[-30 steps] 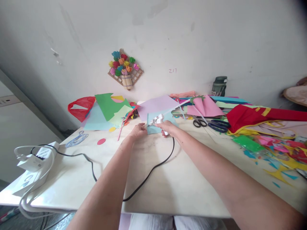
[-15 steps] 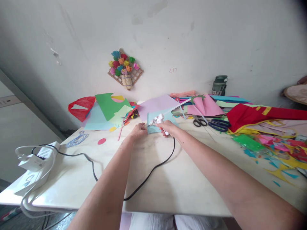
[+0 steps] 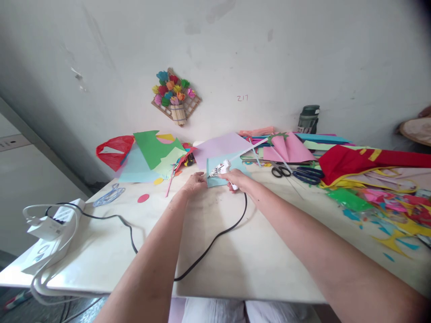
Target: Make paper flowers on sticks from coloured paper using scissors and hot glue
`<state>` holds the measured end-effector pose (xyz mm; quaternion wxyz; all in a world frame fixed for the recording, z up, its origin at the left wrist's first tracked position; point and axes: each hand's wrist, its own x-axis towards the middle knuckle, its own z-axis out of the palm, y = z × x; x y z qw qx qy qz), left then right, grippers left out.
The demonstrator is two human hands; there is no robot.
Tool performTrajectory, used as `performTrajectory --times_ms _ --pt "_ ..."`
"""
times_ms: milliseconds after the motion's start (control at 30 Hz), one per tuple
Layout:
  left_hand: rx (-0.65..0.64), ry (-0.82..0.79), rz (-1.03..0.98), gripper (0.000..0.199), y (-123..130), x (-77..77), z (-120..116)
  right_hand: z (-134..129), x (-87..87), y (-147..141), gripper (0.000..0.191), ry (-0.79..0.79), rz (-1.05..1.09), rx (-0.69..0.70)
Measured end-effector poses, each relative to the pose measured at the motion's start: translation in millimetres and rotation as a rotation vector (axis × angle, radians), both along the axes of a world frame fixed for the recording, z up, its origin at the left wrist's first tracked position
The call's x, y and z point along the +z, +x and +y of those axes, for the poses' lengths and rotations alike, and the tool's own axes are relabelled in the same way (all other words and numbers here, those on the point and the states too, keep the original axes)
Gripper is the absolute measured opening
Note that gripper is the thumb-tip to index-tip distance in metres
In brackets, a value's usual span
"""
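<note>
My right hand (image 3: 237, 178) is wrapped round the handle of a white hot glue gun (image 3: 222, 167). Its nozzle points left and down, over the left edge of a light blue sheet of paper (image 3: 213, 181). A long white glue stick (image 3: 252, 148) juts out of the gun's back, up and to the right. At the left edge of that sheet, my left hand (image 3: 195, 183) rests low on the table, fingers stretched toward the paper. Whether the fingertips press on the sheet is too small to see. A black cord runs from the gun's handle.
The black cord (image 3: 215, 237) crosses the table under my left forearm to a white power strip (image 3: 69, 224). Scissors (image 3: 281, 172), coloured paper and scraps lie on the right. A purple sheet (image 3: 222, 148), a green sheet (image 3: 156, 154) and a red bag (image 3: 114, 152) lie near the wall.
Almost nothing differs. Both hands and the glue gun stay at the left edge of the light blue sheet; the cord below the gun has shifted slightly right.
</note>
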<state>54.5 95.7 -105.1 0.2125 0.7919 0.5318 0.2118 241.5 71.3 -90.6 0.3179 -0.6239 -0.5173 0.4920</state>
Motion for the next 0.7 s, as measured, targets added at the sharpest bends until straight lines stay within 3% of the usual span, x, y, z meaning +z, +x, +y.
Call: performTrajectory --times_ms 700 --pt "-0.010 0.017 0.036 0.022 -0.7 1.3 -1.1 -3.3 0.4 3.0 0.027 0.024 -0.037 0.051"
